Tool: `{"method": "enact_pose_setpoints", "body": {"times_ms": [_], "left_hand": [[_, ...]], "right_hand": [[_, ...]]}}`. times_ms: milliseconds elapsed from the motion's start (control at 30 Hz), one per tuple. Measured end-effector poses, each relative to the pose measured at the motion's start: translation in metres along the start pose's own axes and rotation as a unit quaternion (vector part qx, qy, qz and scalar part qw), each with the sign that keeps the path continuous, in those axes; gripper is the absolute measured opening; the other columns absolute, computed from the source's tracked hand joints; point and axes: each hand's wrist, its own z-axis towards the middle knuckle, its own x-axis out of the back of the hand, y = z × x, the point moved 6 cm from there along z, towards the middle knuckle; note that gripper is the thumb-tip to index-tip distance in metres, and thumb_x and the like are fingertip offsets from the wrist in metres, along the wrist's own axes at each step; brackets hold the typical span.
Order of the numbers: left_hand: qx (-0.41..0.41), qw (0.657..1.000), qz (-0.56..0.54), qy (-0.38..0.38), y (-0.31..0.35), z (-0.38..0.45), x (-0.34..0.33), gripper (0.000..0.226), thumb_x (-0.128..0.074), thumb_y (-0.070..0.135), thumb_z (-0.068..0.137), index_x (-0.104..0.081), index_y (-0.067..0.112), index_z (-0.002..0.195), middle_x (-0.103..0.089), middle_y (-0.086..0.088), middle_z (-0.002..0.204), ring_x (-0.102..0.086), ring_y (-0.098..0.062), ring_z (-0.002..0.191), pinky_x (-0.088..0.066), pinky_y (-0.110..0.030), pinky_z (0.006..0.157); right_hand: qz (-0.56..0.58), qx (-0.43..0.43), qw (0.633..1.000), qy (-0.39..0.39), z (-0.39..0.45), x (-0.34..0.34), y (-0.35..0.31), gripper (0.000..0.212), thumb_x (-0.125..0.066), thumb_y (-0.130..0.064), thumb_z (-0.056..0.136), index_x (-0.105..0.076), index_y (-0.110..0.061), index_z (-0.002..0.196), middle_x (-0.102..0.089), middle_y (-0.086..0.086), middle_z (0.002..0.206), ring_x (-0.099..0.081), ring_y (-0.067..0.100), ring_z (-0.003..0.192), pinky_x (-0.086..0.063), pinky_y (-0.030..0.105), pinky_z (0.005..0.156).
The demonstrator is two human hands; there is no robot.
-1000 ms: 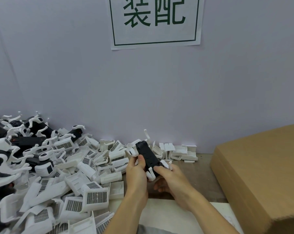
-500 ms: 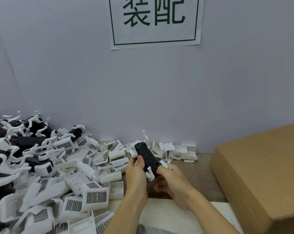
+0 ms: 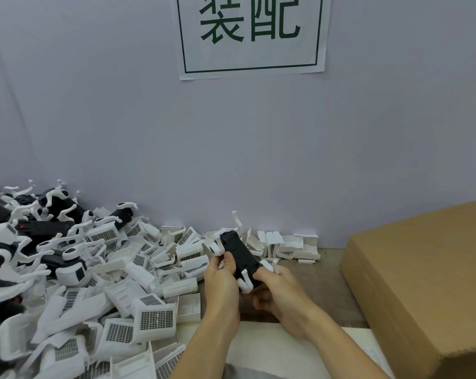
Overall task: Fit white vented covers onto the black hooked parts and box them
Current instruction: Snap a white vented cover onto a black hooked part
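Risk entry: black hooked part (image 3: 239, 255), gripped between left hand (image 3: 221, 280) and right hand (image 3: 275, 288) above tabletop (image 3: 321, 280); cover possibly half-seated. Misaligned pressure could jam clips, or snap white hook (image 3: 244, 283).

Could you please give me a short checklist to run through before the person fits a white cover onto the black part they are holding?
1. Black hooked part held firmly: ok, the left hand and the right hand both grip it above the table.
2. Cover in hand: cannot tell, a white piece shows at the right fingers, but what it is stays unclear.
3. Spare covers within reach: ok, the pile of white vented covers lies just left of the hands.
4. Cover already seated on the part: cannot tell, the hands hide its lower end.
5. Cardboard box ready at the right: cannot tell, no opening shows from here.
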Motion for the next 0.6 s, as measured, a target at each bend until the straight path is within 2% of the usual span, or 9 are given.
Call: {"method": "enact_pose_setpoints", "body": {"times_ms": [100, 233, 333, 433, 467, 533, 600], "left_hand": [[0.003, 1.000, -0.003, -0.006, -0.001, 0.002, 0.001, 0.023, -0.046, 0.023, 0.107, -0.065, 0.013, 0.113, -0.070, -0.022, 0.116, -0.065, -0.034, 0.097, -0.050, -0.048, 0.087], [0.011, 1.000, -0.004, 0.004, -0.002, 0.003, 0.003, 0.024, -0.045, 0.024, 0.107, -0.065, 0.012, 0.114, -0.070, -0.024, 0.116, -0.067, -0.040, 0.103, -0.051, -0.054, 0.095], [0.003, 1.000, -0.003, -0.004, -0.001, 0.003, 0.001, 0.024, -0.045, 0.025, 0.107, -0.064, 0.014, 0.118, -0.069, -0.023, 0.117, -0.064, -0.044, 0.113, -0.051, -0.051, 0.091], [-0.010, 0.999, -0.014, -0.036, 0.002, 0.000, -0.003, 0.023, -0.045, 0.028, 0.107, -0.061, 0.020, 0.121, -0.070, -0.019, 0.118, -0.065, -0.042, 0.113, -0.051, -0.058, 0.098], [-0.003, 0.999, -0.024, -0.049, 0.002, -0.001, -0.005, 0.023, -0.045, 0.030, 0.106, -0.059, 0.022, 0.123, -0.070, -0.018, 0.119, -0.066, -0.041, 0.112, -0.053, -0.058, 0.095], [0.034, 0.995, -0.054, -0.075, -0.001, -0.004, -0.009, 0.030, -0.045, 0.037, 0.105, -0.056, 0.021, 0.128, -0.069, -0.020, 0.121, -0.066, -0.043, 0.112, -0.056, -0.048, 0.079], [0.082, 0.989, -0.087, -0.093, -0.006, -0.005, -0.010, 0.045, -0.046, 0.043, 0.103, -0.054, 0.011, 0.134, -0.067, -0.026, 0.123, -0.064, -0.046, 0.111, -0.053, -0.040, 0.070]], "right_hand": [[-0.004, -0.002, 1.000, -0.005, -0.001, 0.000, 0.000, 0.019, -0.050, -0.008, 0.094, -0.066, -0.010, 0.084, -0.068, 0.012, 0.074, -0.054, 0.016, 0.053, -0.044, 0.025, 0.051], [-0.006, -0.018, 1.000, -0.012, -0.001, -0.002, 0.003, 0.019, -0.047, -0.008, 0.093, -0.066, -0.010, 0.088, -0.068, 0.012, 0.075, -0.053, 0.018, 0.053, -0.045, 0.026, 0.053], [-0.032, -0.035, 0.999, 0.002, 0.000, 0.000, 0.005, 0.017, -0.049, -0.015, 0.095, -0.065, -0.013, 0.089, -0.068, 0.010, 0.075, -0.052, 0.016, 0.052, -0.044, 0.026, 0.052], [-0.043, -0.046, 0.998, 0.012, 0.001, 0.004, 0.005, 0.017, -0.052, -0.022, 0.096, -0.066, -0.014, 0.092, -0.069, 0.007, 0.075, -0.050, 0.015, 0.052, -0.043, 0.026, 0.053], [-0.041, -0.045, 0.998, 0.011, 0.000, 0.004, 0.004, 0.018, -0.052, -0.023, 0.097, -0.066, -0.013, 0.092, -0.069, 0.007, 0.074, -0.051, 0.016, 0.052, -0.042, 0.026, 0.052], [-0.042, -0.038, 0.998, 0.000, -0.002, 0.005, 0.000, 0.019, -0.052, -0.024, 0.098, -0.066, -0.014, 0.092, -0.069, 0.009, 0.074, -0.053, 0.017, 0.053, -0.039, 0.026, 0.052], [-0.055, -0.039, 0.997, -0.033, -0.005, 0.006, -0.004, 0.020, -0.051, -0.026, 0.099, -0.067, -0.015, 0.095, -0.071, 0.010, 0.080, -0.057, 0.018, 0.057, -0.039, 0.026, 0.054]]}}
